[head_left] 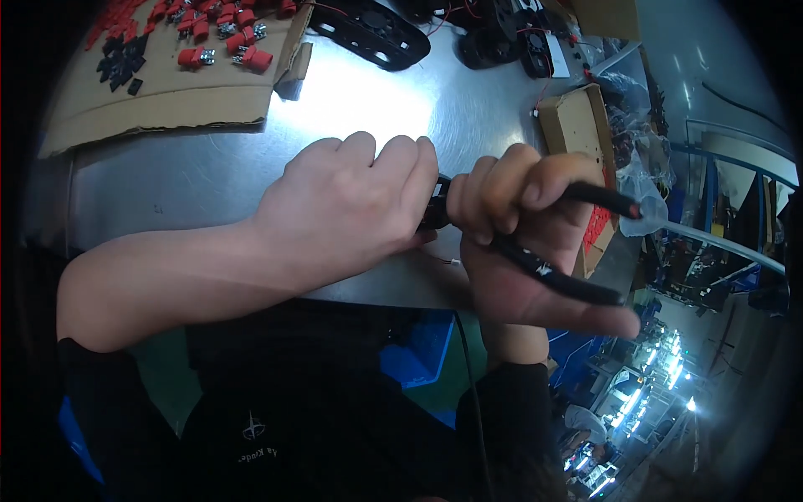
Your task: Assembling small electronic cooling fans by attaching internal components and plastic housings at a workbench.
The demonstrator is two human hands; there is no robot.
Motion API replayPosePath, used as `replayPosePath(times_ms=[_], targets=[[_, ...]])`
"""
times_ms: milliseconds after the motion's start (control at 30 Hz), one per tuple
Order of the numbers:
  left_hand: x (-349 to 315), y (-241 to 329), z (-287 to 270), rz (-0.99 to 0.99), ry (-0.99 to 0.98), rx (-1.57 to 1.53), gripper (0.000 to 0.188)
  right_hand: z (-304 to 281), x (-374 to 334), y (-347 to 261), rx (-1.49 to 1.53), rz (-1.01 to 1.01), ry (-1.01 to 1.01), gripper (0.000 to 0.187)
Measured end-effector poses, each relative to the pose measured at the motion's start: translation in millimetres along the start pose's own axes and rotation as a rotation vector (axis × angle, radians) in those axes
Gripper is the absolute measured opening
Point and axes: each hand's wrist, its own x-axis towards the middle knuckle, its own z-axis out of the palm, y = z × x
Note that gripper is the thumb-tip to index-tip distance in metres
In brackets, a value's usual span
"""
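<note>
My right hand [523, 234] grips a pair of black-handled pliers [577, 284]; one handle runs under the fingers toward the lower right, the other sticks out past the thumb. My left hand [351, 205] is closed over a small black part [435, 209] at the pliers' jaws, and most of that part is hidden under my fingers. Thin red and white wires [443, 258] trail from below it. Both hands hover just above the near edge of the shiny metal table [167, 188].
A cardboard sheet [159, 105] at the back left carries several red connectors [226, 29] and small black pieces [121, 58]. Black fan frames [376, 33] lie at the back centre. A cardboard box [577, 125] with red parts sits to the right. A blue bin [422, 351] stands below the table.
</note>
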Motion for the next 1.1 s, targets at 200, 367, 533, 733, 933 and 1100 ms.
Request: replayPosePath(times_ms=[200, 367, 533, 733, 933, 1100], targets=[[4, 3, -1, -0.036, -0.064, -0.121, 0.051, -5, -11, 13, 0.013, -0.244, -0.071, 0.107], [3, -1, 1, -0.142, -0.192, -0.281, 0.051, 2, -15, 21, -0.158, -0.322, -0.085, 0.094], [7, -8, 0, -0.159, -0.198, -0.256, 0.054, -22, 6, -4, 0.141, -0.177, -0.038, 0.093], [10, -12, -14, -0.155, -0.243, -0.206, 0.060, -29, 19, 2, 0.371, -0.191, 0.135, 0.103], [45, -75, -91, -0.578, -0.302, -0.057, 0.061, -73, 17, 7, 0.344, -0.050, 0.453, 0.098], [61, -256, -131, -0.661, 0.074, 0.469, 0.063, -58, 21, 5, 0.442, 0.069, 0.561, 0.097]])
